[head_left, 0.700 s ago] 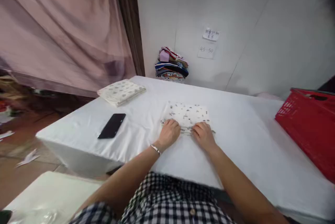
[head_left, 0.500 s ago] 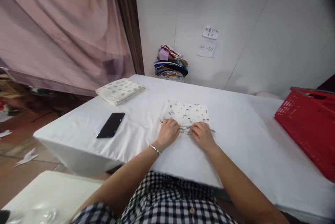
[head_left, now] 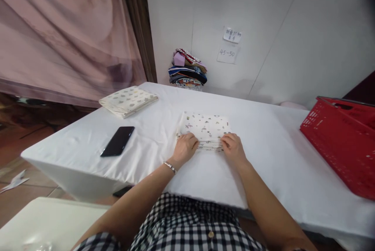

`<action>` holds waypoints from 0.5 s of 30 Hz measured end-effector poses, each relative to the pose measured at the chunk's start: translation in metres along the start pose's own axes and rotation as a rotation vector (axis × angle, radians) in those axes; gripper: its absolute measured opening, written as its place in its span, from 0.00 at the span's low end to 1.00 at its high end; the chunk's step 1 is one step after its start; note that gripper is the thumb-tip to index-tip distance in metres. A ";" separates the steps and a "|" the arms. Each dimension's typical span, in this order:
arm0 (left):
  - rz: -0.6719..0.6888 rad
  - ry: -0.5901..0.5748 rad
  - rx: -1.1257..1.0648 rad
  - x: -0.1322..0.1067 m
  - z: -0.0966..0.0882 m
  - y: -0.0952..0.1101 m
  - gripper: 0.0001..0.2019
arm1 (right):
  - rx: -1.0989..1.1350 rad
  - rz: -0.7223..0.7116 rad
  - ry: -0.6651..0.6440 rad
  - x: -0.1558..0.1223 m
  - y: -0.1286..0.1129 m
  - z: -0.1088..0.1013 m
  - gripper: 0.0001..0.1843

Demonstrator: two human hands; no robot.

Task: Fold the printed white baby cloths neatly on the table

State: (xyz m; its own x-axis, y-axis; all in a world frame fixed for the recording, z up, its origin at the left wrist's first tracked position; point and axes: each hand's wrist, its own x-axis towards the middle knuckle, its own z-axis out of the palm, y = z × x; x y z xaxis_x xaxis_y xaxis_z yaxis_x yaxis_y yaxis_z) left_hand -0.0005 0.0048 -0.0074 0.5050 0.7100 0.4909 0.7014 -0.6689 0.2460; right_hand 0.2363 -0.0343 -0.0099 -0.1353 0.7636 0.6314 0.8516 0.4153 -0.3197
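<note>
A folded white cloth (head_left: pixel 205 125) with small scattered prints lies flat in front of me, its layered near edge facing my body. My left hand (head_left: pixel 185 147), with a silver bracelet at the wrist, closes on the near left corner of that cloth. At the near right corner, my right hand (head_left: pixel 233 147) pinches the layers, thumb and fingers together. Between the two hands several stacked folds show along the edge. Fingertips of both hands are partly hidden.
On the white-covered table (head_left: pixel 272 157) are a black phone (head_left: pixel 117 141) and a folded leaf-print cloth (head_left: pixel 129 101) at left, and a red basket (head_left: pixel 342 145) at right. A fabric pile (head_left: pixel 188 69) stands beyond the far edge. A pale stool (head_left: pixel 55 219) sits lower left.
My right hand has shifted outward to the cloth's right corner, widening the gap between my hands. The near folds look straighter. The camera view has shifted slightly.
</note>
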 end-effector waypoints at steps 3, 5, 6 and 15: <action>-0.046 -0.011 -0.030 0.009 -0.001 0.002 0.09 | -0.020 -0.001 -0.025 -0.002 0.004 -0.007 0.08; -0.033 -0.041 -0.038 0.015 0.000 0.005 0.08 | -0.038 -0.006 -0.051 -0.003 0.006 -0.008 0.08; -0.013 -0.061 -0.039 0.018 0.001 0.007 0.08 | -0.046 -0.004 -0.064 -0.003 0.007 -0.008 0.09; 0.037 -0.203 0.031 0.039 0.014 0.020 0.07 | -0.045 0.025 -0.146 -0.002 0.017 -0.005 0.09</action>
State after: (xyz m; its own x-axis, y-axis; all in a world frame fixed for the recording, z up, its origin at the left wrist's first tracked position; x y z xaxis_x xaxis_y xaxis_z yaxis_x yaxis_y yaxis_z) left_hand 0.0400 0.0221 0.0053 0.6195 0.7166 0.3203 0.6940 -0.6907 0.2032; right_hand 0.2535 -0.0317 -0.0128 -0.1831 0.8385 0.5133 0.8772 0.3750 -0.2998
